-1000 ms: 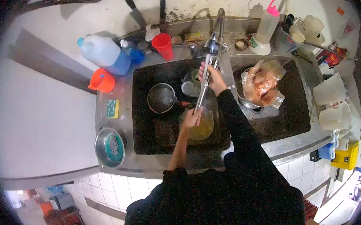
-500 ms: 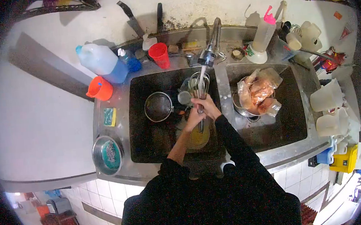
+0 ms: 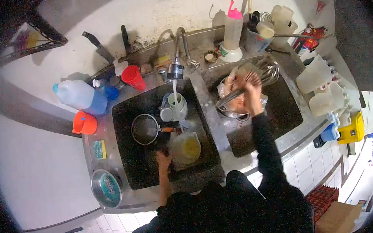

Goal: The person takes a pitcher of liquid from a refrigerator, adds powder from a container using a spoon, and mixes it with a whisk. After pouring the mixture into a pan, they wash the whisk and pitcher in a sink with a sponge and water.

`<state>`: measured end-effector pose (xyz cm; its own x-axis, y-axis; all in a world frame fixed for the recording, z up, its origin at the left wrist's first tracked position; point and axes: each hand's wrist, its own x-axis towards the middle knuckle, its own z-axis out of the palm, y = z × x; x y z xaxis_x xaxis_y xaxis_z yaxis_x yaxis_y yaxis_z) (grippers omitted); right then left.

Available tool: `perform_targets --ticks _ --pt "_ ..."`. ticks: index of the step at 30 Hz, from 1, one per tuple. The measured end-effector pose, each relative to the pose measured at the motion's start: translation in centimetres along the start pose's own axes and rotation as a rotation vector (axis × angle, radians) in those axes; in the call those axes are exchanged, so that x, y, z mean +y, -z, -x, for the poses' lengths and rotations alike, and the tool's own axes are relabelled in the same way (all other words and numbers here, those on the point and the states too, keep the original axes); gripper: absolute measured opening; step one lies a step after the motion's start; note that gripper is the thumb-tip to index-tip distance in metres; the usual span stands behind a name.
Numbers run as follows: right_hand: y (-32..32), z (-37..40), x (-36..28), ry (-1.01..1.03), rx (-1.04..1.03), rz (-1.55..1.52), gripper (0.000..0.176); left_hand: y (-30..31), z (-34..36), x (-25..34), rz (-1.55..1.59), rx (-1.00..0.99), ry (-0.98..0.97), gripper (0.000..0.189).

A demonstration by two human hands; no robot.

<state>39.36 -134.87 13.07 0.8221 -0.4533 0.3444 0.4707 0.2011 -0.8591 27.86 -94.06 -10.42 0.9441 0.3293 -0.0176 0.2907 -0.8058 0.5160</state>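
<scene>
Over the right basin, my right hand (image 3: 253, 90) is closed round a metal whisk (image 3: 270, 71), its wire end pointing to the upper right. Below the whisk lies a plastic-wrapped food item (image 3: 233, 89) in a bowl. My left hand (image 3: 163, 160) is low in the left basin, beside a container with yellowish liquid (image 3: 190, 150); its fingers are blurred and dark around the tips. Water runs from the faucet (image 3: 175, 70) past a pale green cup (image 3: 176, 103). A strainer (image 3: 145, 129) with an orange-brown handle lies left of the cup.
Left of the sink stand a blue-liquid jug (image 3: 81, 97), an orange cup (image 3: 85, 123), a sponge (image 3: 99, 149) and a metal bowl (image 3: 106, 188). A red cup (image 3: 133, 77) and a pink-topped bottle (image 3: 232, 33) stand behind. White containers (image 3: 320, 77) are at right.
The hands have parted. My right hand has carried the whisk from under the faucet to over the right basin; my left hand has let go and moved down-left. The view has shifted and tilted.
</scene>
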Motion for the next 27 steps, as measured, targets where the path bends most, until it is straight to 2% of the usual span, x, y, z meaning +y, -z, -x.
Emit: perform_targets --ticks 1,3,4,6,8,12,14,15,16,17,18,19,20,22,24,26,27 --pt "0.8 -1.8 -1.0 0.091 0.021 0.089 0.02 -1.4 0.8 -2.2 -0.082 -0.186 0.191 0.056" --pt "2.3 -6.3 -3.7 0.256 0.1 0.223 0.021 -2.6 2.3 -4.2 -0.008 -0.591 0.327 0.053" --pt "3.0 -8.5 -4.9 0.321 0.164 0.277 0.022 -2.9 2.6 -4.2 0.042 -0.694 0.345 0.051" --pt "2.3 -11.4 -9.4 0.346 0.157 -0.166 0.027 -3.6 2.6 -3.3 0.101 -0.78 0.343 0.049" --pt "2.0 -14.7 -11.2 0.334 0.281 -0.215 0.027 -3.8 2.6 -2.7 0.125 -0.834 0.346 0.046" --pt "2.4 -22.4 -9.2 0.485 0.241 -0.111 0.027 -3.5 2.6 -2.3 0.126 -0.894 0.358 0.041" --pt "2.4 -25.1 -6.8 0.524 0.274 0.154 0.025 -3.3 2.7 -2.1 0.134 -0.911 0.371 0.038" --pt "2.8 -26.3 -5.6 0.539 0.166 0.182 0.024 -3.1 2.8 -1.9 0.138 -0.91 0.381 0.037" --pt "3.3 -27.5 -4.4 0.534 0.161 0.168 0.024 -2.8 2.7 -1.7 0.135 -0.902 0.384 0.036" --pt "3.3 -28.0 -3.5 0.519 0.17 0.273 0.022 -2.3 2.8 -1.4 0.128 -0.893 0.398 0.036" --pt "3.4 -28.3 -2.6 0.501 0.178 0.382 0.02 -1.4 3.1 -0.3 0.147 -0.813 0.178 0.035" --pt "3.4 -28.8 -1.9 0.443 0.237 0.361 0.018 -0.5 3.2 0.9 0.164 -0.731 -0.042 0.035" --pt "3.5 -29.1 -1.2 0.427 0.236 0.363 0.018 0.2 3.3 1.6 0.158 -0.737 -0.028 0.035" --pt "4.2 -29.6 -0.8 0.186 0.277 0.352 0.017 0.9 3.3 3.3 0.049 -0.649 -0.01 0.036" --pt "4.0 -29.5 -1.7 0.172 0.29 0.394 0.017 1.1 3.3 4.9 -0.051 -0.556 0.003 0.037" --pt "5.2 -30.5 -2.0 0.259 0.128 0.886 0.015 1.1 3.6 5.7 -0.093 -0.511 0.017 0.038" --pt "5.6 -31.2 -1.3 0.099 0.051 0.824 0.014 1.2 3.6 5.8 0.119 -0.518 0.036 0.038"
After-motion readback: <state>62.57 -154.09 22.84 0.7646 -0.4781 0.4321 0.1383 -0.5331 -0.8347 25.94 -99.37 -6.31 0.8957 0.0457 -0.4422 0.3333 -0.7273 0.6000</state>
